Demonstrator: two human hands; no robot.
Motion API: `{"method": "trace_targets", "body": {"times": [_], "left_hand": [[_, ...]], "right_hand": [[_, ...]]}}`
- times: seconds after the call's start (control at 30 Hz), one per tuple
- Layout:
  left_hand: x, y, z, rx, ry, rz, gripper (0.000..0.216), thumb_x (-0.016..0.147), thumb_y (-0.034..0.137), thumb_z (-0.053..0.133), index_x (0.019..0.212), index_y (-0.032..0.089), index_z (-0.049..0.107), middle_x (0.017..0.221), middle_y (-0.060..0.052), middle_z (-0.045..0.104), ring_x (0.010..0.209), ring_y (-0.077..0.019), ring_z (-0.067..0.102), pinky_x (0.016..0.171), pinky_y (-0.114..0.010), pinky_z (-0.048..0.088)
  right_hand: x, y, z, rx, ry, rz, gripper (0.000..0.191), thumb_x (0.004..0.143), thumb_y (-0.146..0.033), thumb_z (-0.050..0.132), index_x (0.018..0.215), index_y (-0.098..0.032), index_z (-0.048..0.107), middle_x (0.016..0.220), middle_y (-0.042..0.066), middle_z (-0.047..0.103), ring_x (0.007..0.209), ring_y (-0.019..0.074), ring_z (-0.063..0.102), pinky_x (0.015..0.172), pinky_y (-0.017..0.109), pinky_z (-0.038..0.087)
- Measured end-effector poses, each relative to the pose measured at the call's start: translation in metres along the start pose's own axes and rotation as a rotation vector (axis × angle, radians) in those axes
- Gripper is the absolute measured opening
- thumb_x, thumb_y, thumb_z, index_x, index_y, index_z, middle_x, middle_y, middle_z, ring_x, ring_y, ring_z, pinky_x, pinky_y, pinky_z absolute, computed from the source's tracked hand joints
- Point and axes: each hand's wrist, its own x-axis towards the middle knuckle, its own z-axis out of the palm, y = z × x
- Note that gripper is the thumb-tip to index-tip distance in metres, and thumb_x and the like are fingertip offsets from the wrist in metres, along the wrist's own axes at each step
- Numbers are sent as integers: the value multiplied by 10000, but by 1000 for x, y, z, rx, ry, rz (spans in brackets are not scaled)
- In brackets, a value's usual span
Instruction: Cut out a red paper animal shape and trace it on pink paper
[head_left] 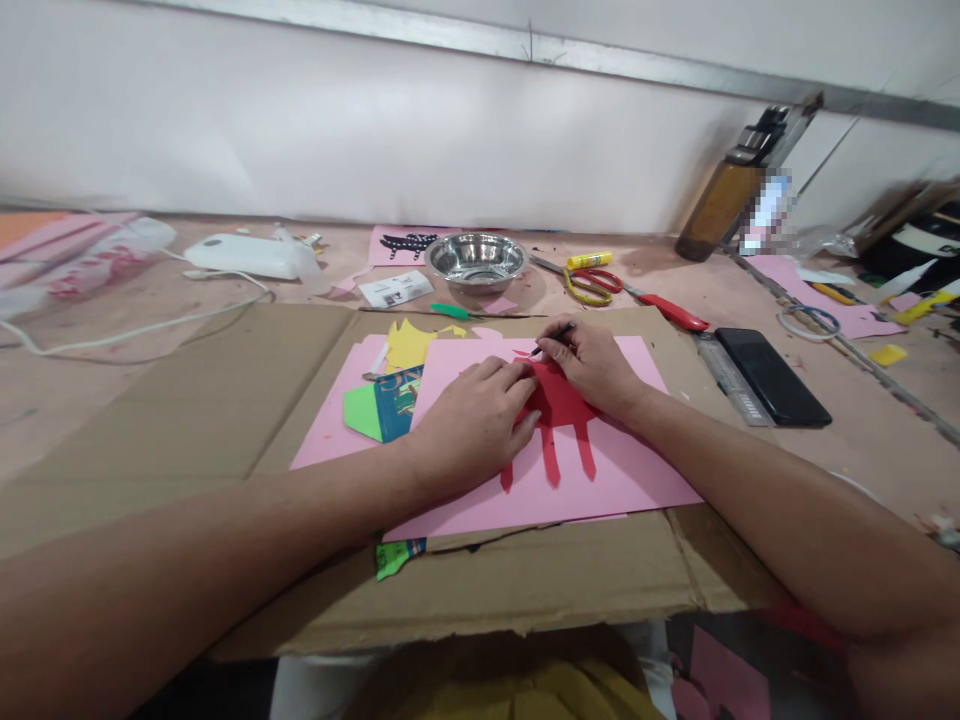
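Note:
A red paper cutout (555, 400) with several narrow legs lies on a pink sheet of paper (465, 500). My left hand (480, 425) rests over its left side, thumb apart from the fingers, pressing it against the sheet. Along the cutout's upper edge, my right hand (596, 370) is closed around a slim black pen (553, 338), whose tip points down and left at the paper. Part of the cutout is hidden beneath both hands. Under the pink sheet's left side show a yellow paper shape (409, 345) and a green and blue printed piece (382, 408).
Brown cardboard (315, 590) lies beneath the papers. Behind stand a steel bowl (477, 262), scissors (592, 283), a yellow glue stick (589, 260) and a red-handled tool (675, 312). To the right are a ruler (739, 385), a black phone (772, 375) and an amber bottle (712, 205).

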Motion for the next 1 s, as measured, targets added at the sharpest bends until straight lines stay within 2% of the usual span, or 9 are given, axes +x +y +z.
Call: {"method": "trace_targets", "body": {"times": [1.0], "left_hand": [[0, -1, 0, -7, 25, 8, 268, 948, 225, 511, 1130, 101, 664, 1154, -161, 682, 1091, -305, 585, 960, -474, 499]], "right_hand": [[0, 1, 0, -18, 0, -23, 126, 911, -265, 524, 830, -204, 598, 824, 47, 683, 766, 191, 612, 743, 335, 461]]}}
